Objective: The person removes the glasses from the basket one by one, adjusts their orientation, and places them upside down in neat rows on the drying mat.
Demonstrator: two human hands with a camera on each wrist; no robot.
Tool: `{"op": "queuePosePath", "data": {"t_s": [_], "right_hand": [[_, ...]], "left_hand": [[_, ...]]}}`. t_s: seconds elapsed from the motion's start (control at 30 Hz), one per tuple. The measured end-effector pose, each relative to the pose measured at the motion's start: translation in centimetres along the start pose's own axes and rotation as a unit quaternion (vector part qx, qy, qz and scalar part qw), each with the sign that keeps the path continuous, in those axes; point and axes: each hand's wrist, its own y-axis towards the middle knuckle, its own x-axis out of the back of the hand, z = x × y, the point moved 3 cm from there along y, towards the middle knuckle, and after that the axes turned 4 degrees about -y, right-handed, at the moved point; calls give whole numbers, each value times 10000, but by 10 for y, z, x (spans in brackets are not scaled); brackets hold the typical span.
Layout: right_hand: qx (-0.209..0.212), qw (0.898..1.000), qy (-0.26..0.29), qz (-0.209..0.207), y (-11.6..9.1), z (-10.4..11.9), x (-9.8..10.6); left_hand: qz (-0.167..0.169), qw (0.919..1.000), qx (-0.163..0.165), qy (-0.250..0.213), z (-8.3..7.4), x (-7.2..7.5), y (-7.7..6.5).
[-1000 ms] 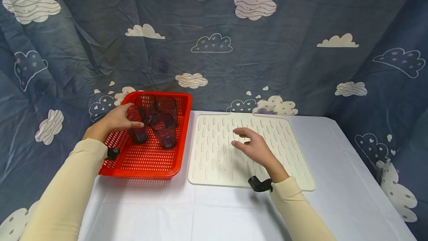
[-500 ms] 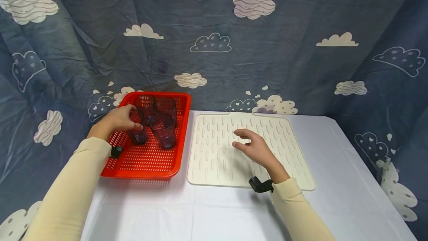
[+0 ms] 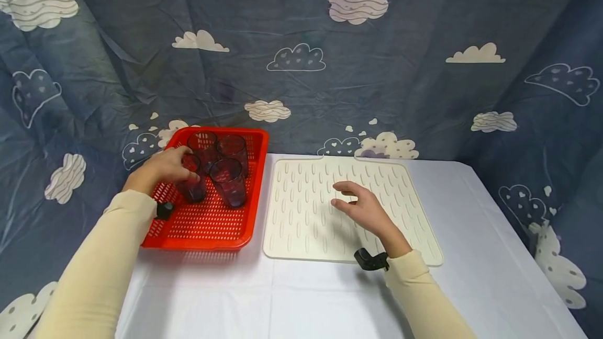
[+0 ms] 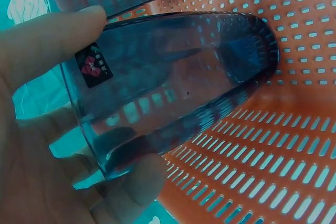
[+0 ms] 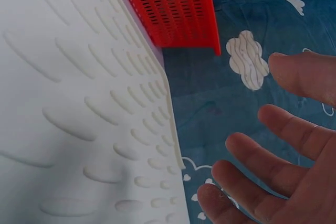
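My left hand (image 3: pixel 163 166) reaches over the side of a red plastic basket (image 3: pixel 207 230) and grips a dark purple-tinted drinking glass (image 3: pixel 194 192) near its rim. In the left wrist view, the thumb lies along one side of the glass (image 4: pixel 173 72), beside a small dark label (image 4: pixel 94 65), and the fingers curl round the other. Other matching glasses stand to its right, among them a front glass (image 3: pixel 229 184) and a back glass (image 3: pixel 233 149). My right hand (image 3: pixel 365 211) hovers over a cream ridged mat (image 3: pixel 297 229), fingers spread loosely and holding nothing.
The basket has perforated walls and stands at the left of a table with a white cloth (image 3: pixel 226 297). Just right of it lies the mat. A dark blue curtain (image 3: pixel 301 103) printed with clouds hangs behind and at both sides.
The left hand has shifted slightly right and settled on the rim of the glass. The right hand has drifted a little to the right, still over the mat.
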Motion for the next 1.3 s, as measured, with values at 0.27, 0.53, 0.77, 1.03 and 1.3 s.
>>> {"op": "queuePosePath", "data": {"t_s": [0.27,0.53,0.77,1.03,1.3], "right_hand": [[160,9998,-76,123,1,-2,2],[148,9999,-16,11,3,3,13],[143,9999,-25,-2,3,8,14],[192,9998,-68,39,3,9,13],[193,9998,38,70,2,11,12]], "left_hand": [[-245,9997,-14,32,1,2,-2],[-385,9990,-228,29,4,15,-13],[-560,9984,-107,-18,10,36,-37],[-847,9940,214,-660,30,48,-56],[-1242,9689,277,-2122,53,45,-68]]}}
